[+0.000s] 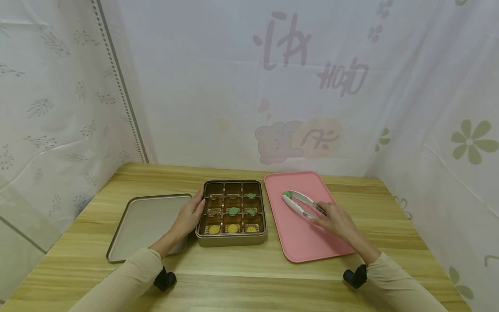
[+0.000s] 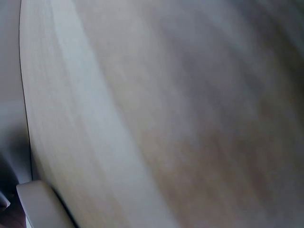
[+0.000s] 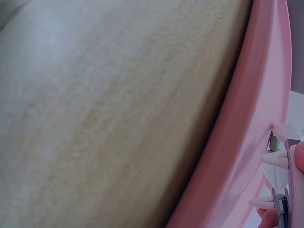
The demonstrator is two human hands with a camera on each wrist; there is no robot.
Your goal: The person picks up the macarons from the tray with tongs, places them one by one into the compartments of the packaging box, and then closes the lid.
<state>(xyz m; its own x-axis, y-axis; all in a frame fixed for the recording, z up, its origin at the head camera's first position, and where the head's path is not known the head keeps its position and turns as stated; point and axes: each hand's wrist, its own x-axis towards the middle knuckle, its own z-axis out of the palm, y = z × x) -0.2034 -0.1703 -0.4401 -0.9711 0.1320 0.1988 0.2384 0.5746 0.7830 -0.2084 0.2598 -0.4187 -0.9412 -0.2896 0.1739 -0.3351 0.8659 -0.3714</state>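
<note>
A gold-brown tin box (image 1: 231,240) with a grid of compartments sits mid-table. Yellow round pieces (image 1: 232,228) lie in its three front compartments. Green round pieces (image 1: 233,211) fill the middle and right of the centre row and the back right; the other compartments show only ridged bottoms. My left hand (image 1: 189,218) rests along the box's left side, fingers fairly straight against the rim. In my right hand (image 1: 338,220) are white-tipped tongs (image 1: 299,209), gripped above the pink tray (image 1: 300,247). Their tips close around a green ball (image 1: 287,194). The right wrist view shows the tongs only partly.
A flat metal lid (image 1: 146,221) lies left of the box, partly under the left forearm. The pink tray is to the right of the box. Patterned cloth (image 1: 195,86) hangs behind and at both sides of the wooden table (image 1: 249,277).
</note>
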